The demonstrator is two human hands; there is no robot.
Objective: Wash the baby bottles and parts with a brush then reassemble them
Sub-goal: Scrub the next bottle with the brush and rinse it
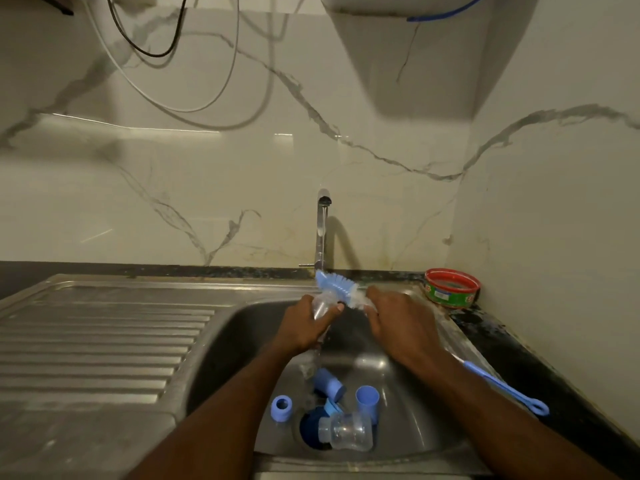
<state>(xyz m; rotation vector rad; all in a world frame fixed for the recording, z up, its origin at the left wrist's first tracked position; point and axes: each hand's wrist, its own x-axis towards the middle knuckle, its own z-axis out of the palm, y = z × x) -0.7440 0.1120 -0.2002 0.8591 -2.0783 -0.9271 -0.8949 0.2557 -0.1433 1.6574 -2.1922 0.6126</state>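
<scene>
Over the steel sink (239, 327), my left hand (304, 327) grips a clear baby bottle (321, 306) under running water from the tap (322, 230). My right hand (398, 323) holds the blue bottle brush (337, 287) just below its bristle head; the long handle (505, 388) trails back past my forearm. The bristles lie across the bottle's top. On the sink floor lie a second clear bottle (348, 433), a blue ring (281, 407), a blue cap (367, 401) and another blue part (329, 381).
A ribbed steel draining board (97, 334) fills the left. A red and green tin (452, 287) stands on the dark counter at the back right corner. A marble wall rises behind, with cables hanging above.
</scene>
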